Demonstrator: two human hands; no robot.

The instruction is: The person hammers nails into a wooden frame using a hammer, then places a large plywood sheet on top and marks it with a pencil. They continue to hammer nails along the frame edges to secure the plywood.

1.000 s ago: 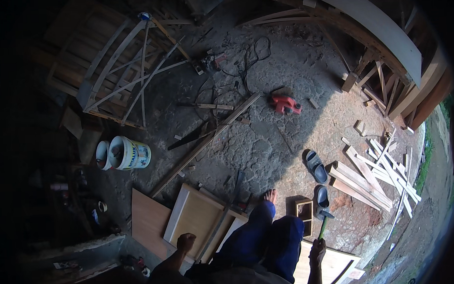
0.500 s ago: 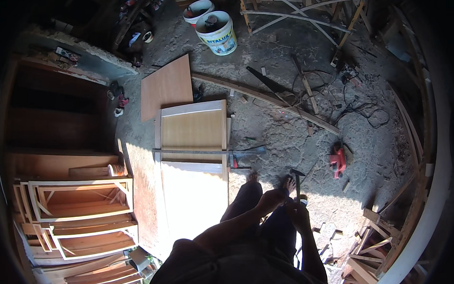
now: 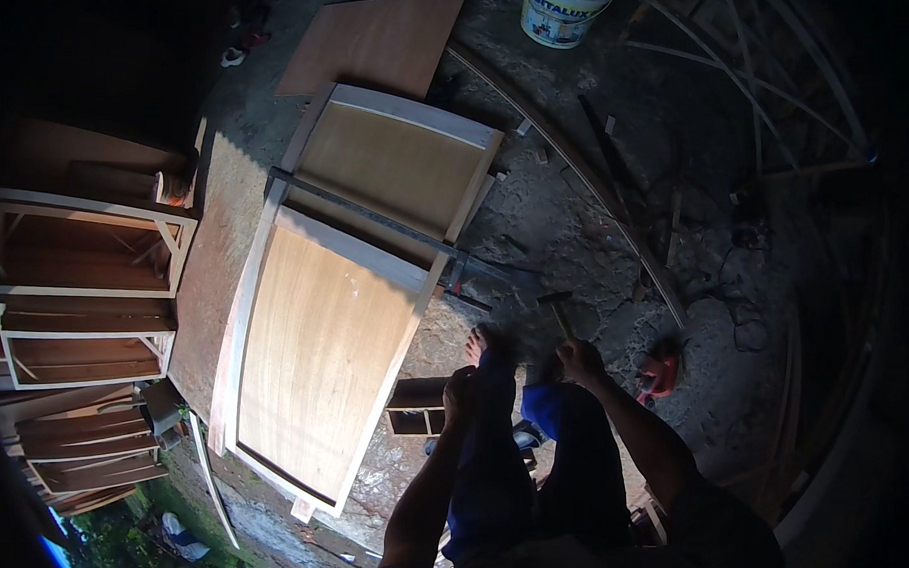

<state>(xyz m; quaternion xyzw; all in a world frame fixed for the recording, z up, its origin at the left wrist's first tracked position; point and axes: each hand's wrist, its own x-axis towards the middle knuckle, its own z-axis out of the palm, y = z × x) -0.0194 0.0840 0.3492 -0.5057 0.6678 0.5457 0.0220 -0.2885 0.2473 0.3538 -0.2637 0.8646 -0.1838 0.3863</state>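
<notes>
I see my right hand (image 3: 580, 361) with fingers clamped on a hammer (image 3: 556, 313), its dark head blurred above my knuckles, over the rough concrete floor (image 3: 573, 230). My left hand (image 3: 459, 389) hangs near a small wooden box (image 3: 417, 406); I cannot tell its fingers' state.

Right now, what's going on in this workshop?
A person stands over a large framed wooden door panel lying flat on the rough floor. The right hand grips a hammer, held above the legs. The left hand hangs beside the panel's edge and looks empty. A long metal clamp lies across the panel, and a white bucket stands beyond it.
</notes>
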